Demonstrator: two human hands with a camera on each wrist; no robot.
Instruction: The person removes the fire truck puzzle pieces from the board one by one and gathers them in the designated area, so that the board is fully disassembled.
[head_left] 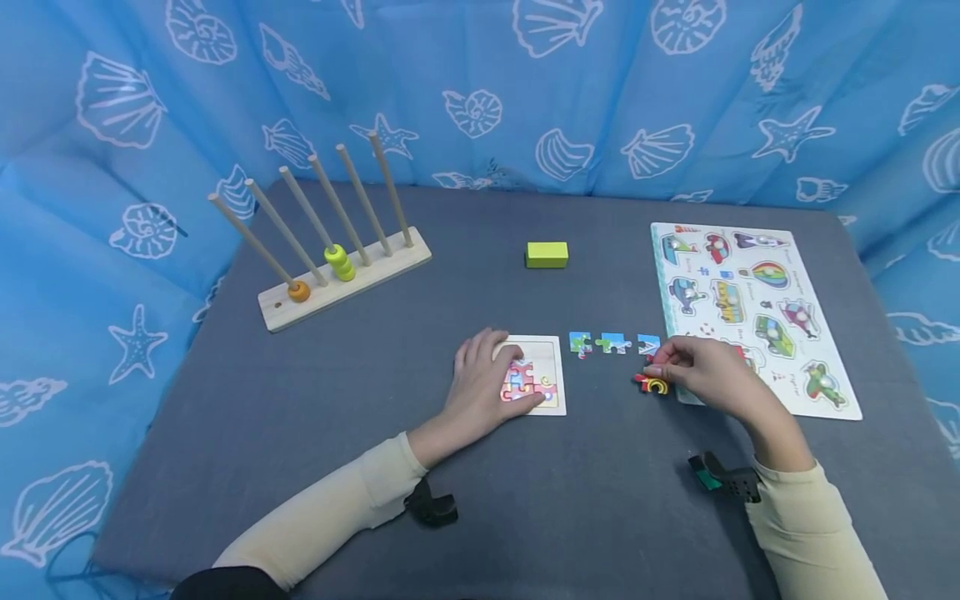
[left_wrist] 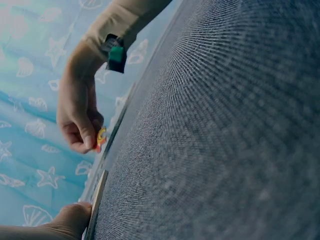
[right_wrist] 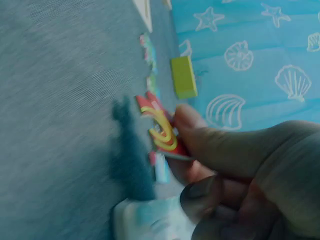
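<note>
My left hand rests over the left side of a small square puzzle board, its thumb along the near part and its fingers across the far part. Several pink and light-blue jigsaw pieces lie inside the frame, partly covered by that hand. Between thumb and fingers, my right hand pinches a red puzzle piece with yellow curved lines. The piece is above the table, its shadow falling on the cloth. Blue-green puzzle pieces lie in a row between the two hands.
A picture-puzzle board with vehicles lies at the right, partly under my right hand. A yellow-green block stands towards the back. At back left is a wooden peg stand with upright rods, orange and green beads. A shell-print curtain borders the table.
</note>
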